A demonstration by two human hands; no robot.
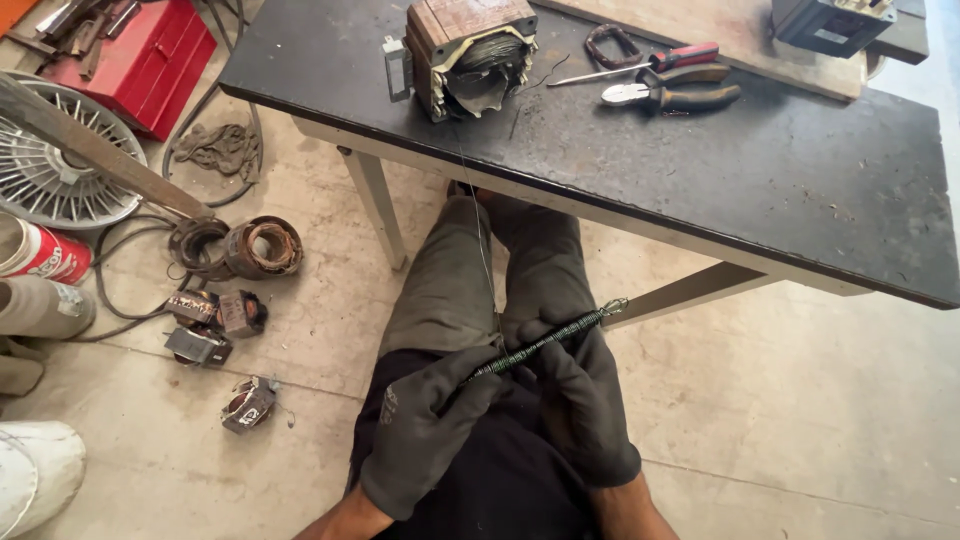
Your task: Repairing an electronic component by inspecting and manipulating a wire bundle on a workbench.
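Observation:
Both my hands wear dark grey gloves and sit over my lap below the table edge. My left hand (pixel 425 425) and my right hand (pixel 575 400) each grip a thin rod wound with dark wire (pixel 545 342), which lies slanted between them, its far end up to the right. A fine wire (pixel 478 230) runs from this rod up to a brown transformer core (pixel 470 55) with a grey winding, standing on the black table (pixel 760 170).
Side cutters (pixel 670 95), a red-handled screwdriver (pixel 640 65) and a small ring lie on the table behind the core. On the concrete floor at left are a red toolbox (pixel 140 60), a fan grille (pixel 50 170), wire coils (pixel 262 247) and small motor parts (pixel 215 325).

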